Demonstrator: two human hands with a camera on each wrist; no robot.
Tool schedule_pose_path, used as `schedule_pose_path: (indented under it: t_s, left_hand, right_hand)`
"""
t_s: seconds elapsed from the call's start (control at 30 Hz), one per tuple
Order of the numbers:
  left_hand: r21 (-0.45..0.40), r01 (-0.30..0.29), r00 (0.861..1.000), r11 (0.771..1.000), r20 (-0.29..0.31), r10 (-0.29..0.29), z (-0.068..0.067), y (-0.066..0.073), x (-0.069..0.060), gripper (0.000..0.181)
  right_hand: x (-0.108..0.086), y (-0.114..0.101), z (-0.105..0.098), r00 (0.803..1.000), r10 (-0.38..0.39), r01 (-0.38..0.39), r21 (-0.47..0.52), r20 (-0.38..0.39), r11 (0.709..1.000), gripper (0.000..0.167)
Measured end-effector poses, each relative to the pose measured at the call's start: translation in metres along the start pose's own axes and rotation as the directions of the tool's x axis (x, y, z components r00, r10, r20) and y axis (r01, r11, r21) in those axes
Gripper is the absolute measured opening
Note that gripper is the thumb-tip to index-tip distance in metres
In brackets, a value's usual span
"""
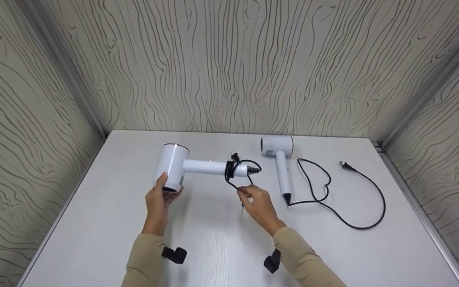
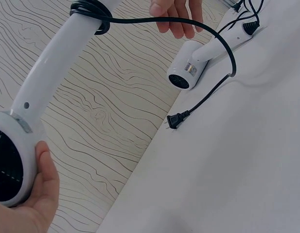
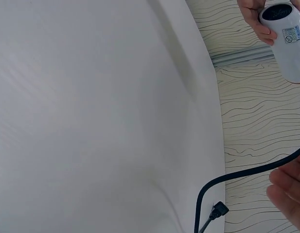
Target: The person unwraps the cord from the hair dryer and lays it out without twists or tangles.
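Note:
A white hair dryer (image 1: 173, 165) is held up over the table, its handle pointing right. My left hand (image 1: 157, 207) grips the barrel at its lower end, thumb on the near side. Black power cord (image 2: 140, 20) is wound in several turns round the handle. From those turns a loose length runs to my right hand (image 1: 259, 205), which pinches it between thumb and fingers just below the handle's end. The cord's two-pin plug (image 2: 176, 120) hangs free in the left wrist view. In the right wrist view the cord crosses the right hand's fingers (image 3: 288, 187).
A second white hair dryer (image 1: 281, 167) lies on the white table (image 1: 114, 223) to the right, its cord (image 1: 381, 207) spread in loose curves with the plug (image 1: 347, 165) at the far end. Wood-grain patterned panels (image 1: 229, 71) enclose the back and sides.

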State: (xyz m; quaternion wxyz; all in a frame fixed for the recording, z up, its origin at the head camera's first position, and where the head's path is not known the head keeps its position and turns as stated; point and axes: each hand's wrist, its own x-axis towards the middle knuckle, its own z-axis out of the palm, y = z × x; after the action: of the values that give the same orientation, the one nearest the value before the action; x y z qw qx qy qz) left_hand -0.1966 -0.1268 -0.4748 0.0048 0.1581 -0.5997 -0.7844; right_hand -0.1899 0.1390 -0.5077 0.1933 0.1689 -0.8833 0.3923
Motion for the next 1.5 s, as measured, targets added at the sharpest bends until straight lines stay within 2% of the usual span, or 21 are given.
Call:
schedule_pose_path:
  t_s: [0.27,0.57,0.77,0.97,1.2,1.5]
  left_hand:
    - [-0.005,0.004,1.0,1.0,-0.014,-0.004,0.0,-0.001,0.001,0.07]
    - [-0.006,0.008,1.0,1.0,-0.029,-0.008,-0.003,-0.001,0.002,0.074]
    - [0.047,0.007,0.999,0.999,-0.054,-0.004,-0.006,-0.003,0.003,0.075]
    - [0.087,0.01,0.997,0.996,-0.078,-0.003,-0.009,-0.006,0.004,0.076]
    - [0.1,0.035,0.997,0.994,-0.077,-0.027,-0.01,-0.008,0.005,0.077]
    - [0.128,0.028,0.996,0.991,-0.085,-0.017,-0.013,-0.007,0.004,0.074]
  right_hand:
    - [-0.003,-0.003,0.001,0.999,-0.033,0.033,-0.032,0.014,0.999,0.006]
    - [-0.005,-0.004,0.0,0.991,-0.123,0.12,-0.055,-0.052,0.991,0.005]
    - [-0.004,-0.001,-0.002,0.959,-0.24,0.23,-0.08,-0.15,0.97,0.007]
    - [-0.001,0.002,-0.005,0.929,-0.303,0.291,-0.082,-0.215,0.953,0.011]
    - [0.002,0.004,-0.009,0.907,-0.329,0.318,-0.084,-0.262,0.944,0.014]
    - [0.005,0.005,-0.015,0.886,-0.324,0.309,-0.098,-0.333,0.946,0.016]
